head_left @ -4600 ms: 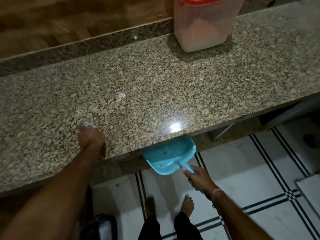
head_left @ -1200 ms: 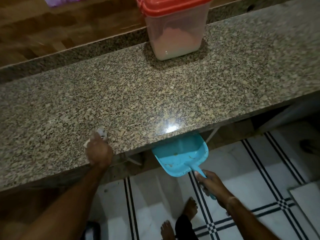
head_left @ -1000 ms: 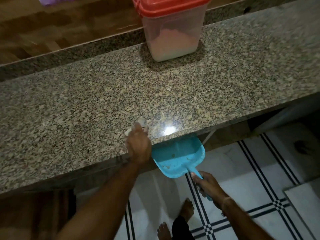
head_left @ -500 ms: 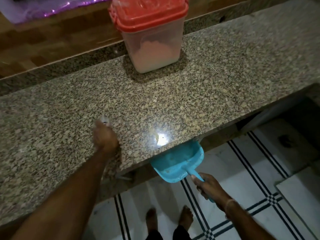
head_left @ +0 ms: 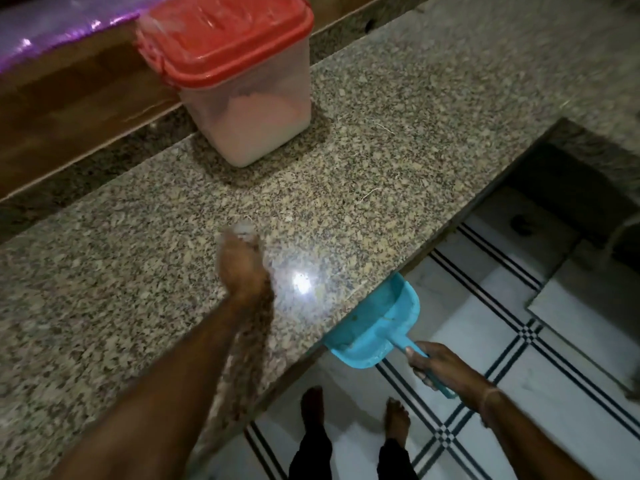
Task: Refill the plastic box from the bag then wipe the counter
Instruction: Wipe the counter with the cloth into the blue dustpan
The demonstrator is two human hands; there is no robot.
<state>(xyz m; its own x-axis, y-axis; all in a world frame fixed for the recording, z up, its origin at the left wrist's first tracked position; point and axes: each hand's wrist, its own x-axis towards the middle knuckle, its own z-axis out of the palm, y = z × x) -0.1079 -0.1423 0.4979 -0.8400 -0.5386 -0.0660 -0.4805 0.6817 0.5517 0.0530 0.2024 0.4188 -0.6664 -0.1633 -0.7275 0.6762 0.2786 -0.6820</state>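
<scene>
A clear plastic box (head_left: 256, 109) with a red lid stands closed on the speckled granite counter (head_left: 415, 140), partly filled with pale powder. My left hand (head_left: 242, 268) rests on the counter near its front edge, blurred, closed on a small whitish cloth (head_left: 242, 230) that shows past the fingers. Below the counter's edge my right hand (head_left: 436, 367) grips the handle of a blue dustpan (head_left: 377, 327), whose mouth sits tucked under the counter lip. A purple bag (head_left: 52, 32) lies at the far back left, mostly out of frame.
A wooden ledge (head_left: 79, 98) runs behind the counter. The counter steps back at the right, with a dark gap (head_left: 554, 188) below. White floor tiles (head_left: 502, 386) with black stripes lie under the dustpan; my bare feet (head_left: 349, 410) stand near the counter.
My left hand has slid right along the counter with the cloth, closer to the dustpan. The view has shifted, so the box looks nearer. The dustpan stays under the edge.
</scene>
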